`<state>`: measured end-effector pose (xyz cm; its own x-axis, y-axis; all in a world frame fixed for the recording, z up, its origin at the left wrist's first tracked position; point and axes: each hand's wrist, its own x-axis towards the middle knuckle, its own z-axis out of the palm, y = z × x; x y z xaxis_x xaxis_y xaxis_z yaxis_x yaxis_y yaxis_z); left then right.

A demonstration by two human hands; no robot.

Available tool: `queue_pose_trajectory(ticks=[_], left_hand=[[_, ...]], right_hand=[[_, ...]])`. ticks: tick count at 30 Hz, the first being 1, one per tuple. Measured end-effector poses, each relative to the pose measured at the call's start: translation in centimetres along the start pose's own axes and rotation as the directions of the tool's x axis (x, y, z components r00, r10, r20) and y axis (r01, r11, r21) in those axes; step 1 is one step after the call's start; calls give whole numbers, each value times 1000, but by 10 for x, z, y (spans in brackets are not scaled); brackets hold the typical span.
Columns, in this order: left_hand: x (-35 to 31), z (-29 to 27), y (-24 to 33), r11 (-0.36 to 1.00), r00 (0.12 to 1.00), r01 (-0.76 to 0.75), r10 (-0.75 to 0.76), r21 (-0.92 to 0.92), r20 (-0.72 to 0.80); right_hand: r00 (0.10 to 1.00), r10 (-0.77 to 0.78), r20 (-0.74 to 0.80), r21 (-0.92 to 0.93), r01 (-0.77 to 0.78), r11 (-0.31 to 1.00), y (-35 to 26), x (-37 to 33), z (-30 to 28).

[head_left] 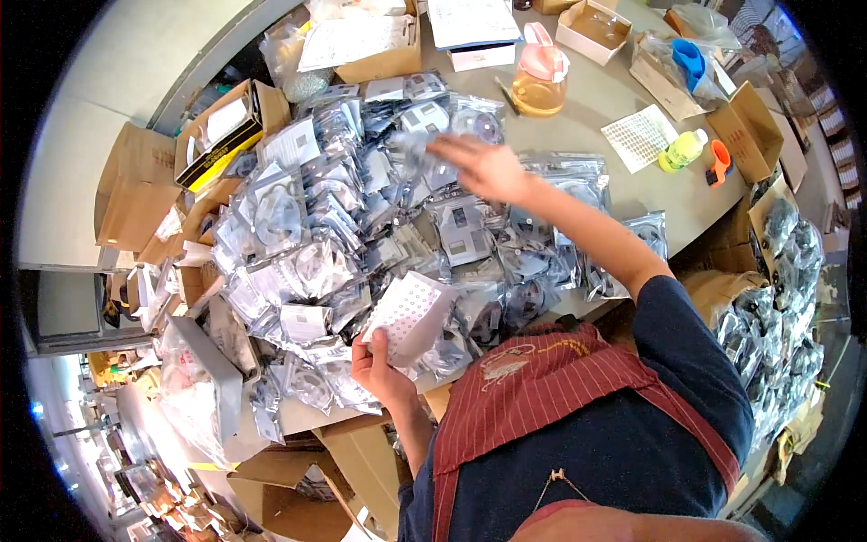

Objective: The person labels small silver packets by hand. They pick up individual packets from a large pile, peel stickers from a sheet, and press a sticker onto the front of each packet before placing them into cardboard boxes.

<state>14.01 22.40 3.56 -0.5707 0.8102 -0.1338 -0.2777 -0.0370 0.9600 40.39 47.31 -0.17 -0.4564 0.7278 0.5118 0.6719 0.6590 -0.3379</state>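
Observation:
My left hand (377, 363) pinches the near-left edge of a white sheet with rows of small round dots (414, 312), much like a sticker sheet. The sheet is held tilted over the near part of a large pile of silvery plastic packets (312, 268). Many packets show a pale label, and some a coiled cable inside. Stretched across the pile, my right hand (488, 169) is at its far side, fingers pointing left. A blurred silvery packet (414, 154) is at its fingertips and seems pinched there; the fingers are partly smeared by motion.
A pink-lidded jug (540, 86) of amber liquid stands beyond the pile. To the right are another dotted sheet (637, 137), a yellow-green bottle (683, 151) and an orange tape-like ring (719, 163). Open cardboard boxes (135, 190) line the left; bagged goods (786, 298) fill the lower right.

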Motion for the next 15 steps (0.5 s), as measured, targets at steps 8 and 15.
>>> queue_pose_trajectory(ticks=[8,15], left_hand=[[10,23,-2,999,999,41,-41,11,25],[6,17,3,1000,1000,-8,8,2,-16]], right_hand=[[929,219,298,-321,-119,940,111,16,36],[935,145,323,-186,-88,979,131,32,23]])
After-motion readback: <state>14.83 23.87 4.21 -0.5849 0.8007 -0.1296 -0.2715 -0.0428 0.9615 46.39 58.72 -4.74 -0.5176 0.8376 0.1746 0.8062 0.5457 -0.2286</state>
